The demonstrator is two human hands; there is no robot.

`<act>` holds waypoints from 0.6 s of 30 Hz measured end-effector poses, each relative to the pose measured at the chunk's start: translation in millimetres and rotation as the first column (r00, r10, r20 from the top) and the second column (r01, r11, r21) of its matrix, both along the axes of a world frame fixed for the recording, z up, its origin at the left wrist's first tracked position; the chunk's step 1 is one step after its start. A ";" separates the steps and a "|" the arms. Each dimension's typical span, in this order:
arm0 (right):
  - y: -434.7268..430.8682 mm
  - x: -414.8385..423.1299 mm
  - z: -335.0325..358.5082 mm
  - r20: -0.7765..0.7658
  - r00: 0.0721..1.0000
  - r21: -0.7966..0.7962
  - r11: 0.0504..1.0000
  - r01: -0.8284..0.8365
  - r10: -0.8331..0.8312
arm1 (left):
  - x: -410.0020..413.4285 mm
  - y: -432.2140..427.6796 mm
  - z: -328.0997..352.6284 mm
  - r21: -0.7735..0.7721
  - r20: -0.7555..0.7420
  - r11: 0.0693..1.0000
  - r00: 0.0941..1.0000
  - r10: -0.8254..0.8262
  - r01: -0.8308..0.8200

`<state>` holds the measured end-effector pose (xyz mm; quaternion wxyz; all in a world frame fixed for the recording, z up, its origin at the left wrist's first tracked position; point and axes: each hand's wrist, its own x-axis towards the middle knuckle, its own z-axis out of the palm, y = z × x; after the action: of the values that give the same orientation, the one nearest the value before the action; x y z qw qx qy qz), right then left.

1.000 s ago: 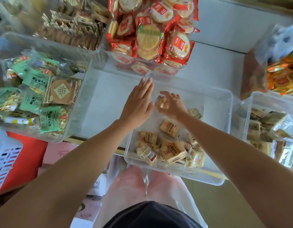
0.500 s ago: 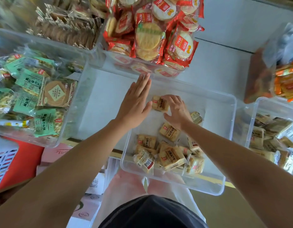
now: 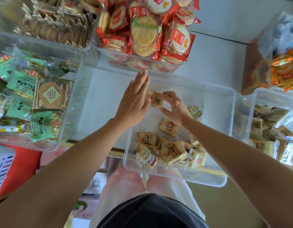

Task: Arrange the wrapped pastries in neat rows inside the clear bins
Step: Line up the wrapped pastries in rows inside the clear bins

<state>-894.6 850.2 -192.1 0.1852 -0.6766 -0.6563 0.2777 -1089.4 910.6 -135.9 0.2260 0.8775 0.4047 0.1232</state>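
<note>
A clear bin stands in front of me over my knees. At its far left corner lies one beige wrapped pastry. My right hand curls its fingers and thumb round that pastry's right end. My left hand is flat with straight fingers along the bin's left side, its thumb at the pastry's left edge. A single pastry lies mid-bin and another sits behind my right wrist. Several more are heaped loosely at the near end.
Bins surround this one: red-wrapped rice crackers at the back, brown biscuits at the back left, green packets on the left, more beige pastries on the right. Orange packets lie at the far right. A white basket stands at the lower left.
My right hand has carried the pastry to the bin's far left corner and lowered it flat next to my left hand. The left hand has stayed by the bin's left side.
</note>
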 end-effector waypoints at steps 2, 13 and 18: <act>-8.8 9.3 11.2 0.022 0.999 -0.026 0.999 0.025 -0.024 | -0.2 0.1 -0.8 0.015 -0.008 1.000 1.000 0.004 -0.004; -42.6 -3.4 17.1 0.290 0.957 -0.348 0.932 0.100 0.006 | -9.6 0.3 -1.0 0.052 -0.024 0.991 0.992 -0.121 0.122; -22.8 2.9 33.6 0.295 0.945 -0.040 0.986 0.160 -0.141 | -11.3 2.9 0.9 0.091 -0.056 0.984 0.988 -0.145 0.150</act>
<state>-891.7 827.5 -158.6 0.0858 -0.7638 -0.6137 0.1808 -1100.7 913.5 -135.0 0.1826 0.9176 0.3377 0.1034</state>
